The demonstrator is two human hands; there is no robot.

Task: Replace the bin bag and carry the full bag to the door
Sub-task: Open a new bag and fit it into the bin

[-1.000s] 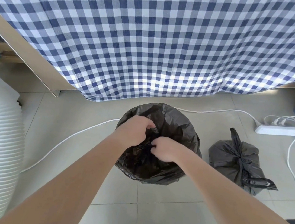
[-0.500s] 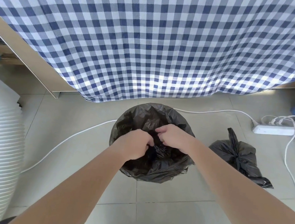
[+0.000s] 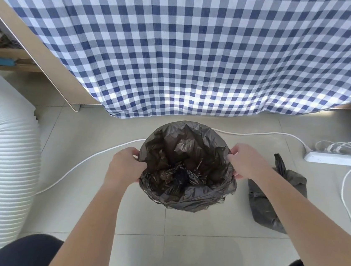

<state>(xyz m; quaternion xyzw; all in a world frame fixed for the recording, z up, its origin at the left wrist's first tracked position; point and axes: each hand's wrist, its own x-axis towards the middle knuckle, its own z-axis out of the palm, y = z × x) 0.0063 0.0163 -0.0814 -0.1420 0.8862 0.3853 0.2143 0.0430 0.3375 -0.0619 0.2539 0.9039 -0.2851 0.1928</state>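
Note:
A fresh black bin bag lines the round bin on the tiled floor, its mouth spread wide over the rim; the bin itself is hidden under the plastic. My left hand grips the bag's edge at the left side of the rim. My right hand grips the edge at the right side. The full bag, black and tied at the top, lies on the floor just right of the bin, partly behind my right forearm.
A blue-and-white checked cloth hangs behind the bin. A white ribbed hose curves down the left. A white cable runs across the floor to a power strip at the right, with more cables there.
Both hands have moved out from the middle of the bag to opposite sides of the rim, pulling the bag's mouth wide open over the bin.

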